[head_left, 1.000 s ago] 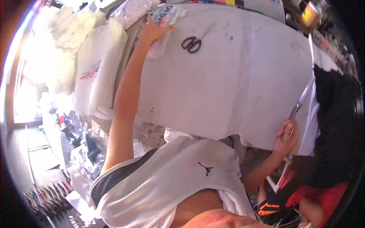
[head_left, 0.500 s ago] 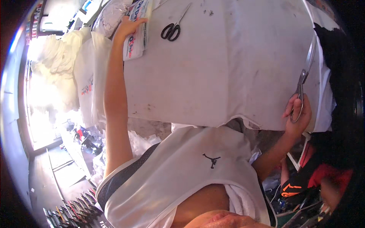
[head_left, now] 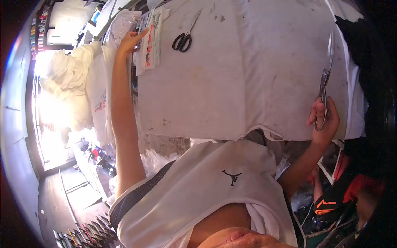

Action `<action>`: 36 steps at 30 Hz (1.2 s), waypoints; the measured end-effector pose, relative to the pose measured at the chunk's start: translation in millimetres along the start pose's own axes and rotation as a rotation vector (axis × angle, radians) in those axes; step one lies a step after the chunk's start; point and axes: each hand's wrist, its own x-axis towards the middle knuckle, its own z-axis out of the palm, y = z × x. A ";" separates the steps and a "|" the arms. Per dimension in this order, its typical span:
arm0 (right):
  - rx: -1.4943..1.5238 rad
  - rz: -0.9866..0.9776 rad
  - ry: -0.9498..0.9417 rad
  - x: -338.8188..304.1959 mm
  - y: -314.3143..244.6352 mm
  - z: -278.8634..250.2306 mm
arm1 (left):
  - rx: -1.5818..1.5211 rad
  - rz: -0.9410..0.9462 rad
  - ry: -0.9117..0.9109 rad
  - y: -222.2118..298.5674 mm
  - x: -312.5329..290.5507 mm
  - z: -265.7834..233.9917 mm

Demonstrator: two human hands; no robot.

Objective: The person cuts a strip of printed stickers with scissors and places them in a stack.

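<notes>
At the far left of the table, my left hand (head_left: 131,42) is closed at the left edge of a stack of white printed fabric pieces (head_left: 152,51). Its thumb lies over the edge; the other fingers are partly hidden. A pair of scissors with black handles (head_left: 182,42) rests just right of that stack, blades pointing away from me. Over the right side of the table, my right hand (head_left: 328,120) has its fingers through the handles of large metal shears (head_left: 323,82). Their long blades point away from me, near the table's right edge.
A pale, stained cloth covers the table (head_left: 198,95). Cream fabric (head_left: 68,78) is heaped at the left, beside a hanging white printed cloth (head_left: 99,91). Black fabric (head_left: 364,62) hangs at the right edge. Another person's arm (head_left: 317,186) shows at lower right.
My left hand has moved a little left and nearer. The printed fabric under it looks narrower, its left part shifted. My right hand still holds the shears in nearly the same place.
</notes>
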 end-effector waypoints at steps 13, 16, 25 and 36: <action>-0.150 -0.084 0.022 -0.5 7.3 -1.8 | 0.317 0.680 0.144 90.6 -133.9 128.7; -0.140 -0.064 -0.008 -3.3 1.7 -2.7 | 0.193 0.668 0.107 84.0 -133.2 123.4; -0.149 -0.052 -0.028 1.3 -0.3 7.5 | 0.175 0.672 0.003 72.1 -169.7 114.9; -0.219 -0.037 0.004 -4.8 -5.5 7.7 | -0.027 0.428 0.392 34.9 -111.4 28.8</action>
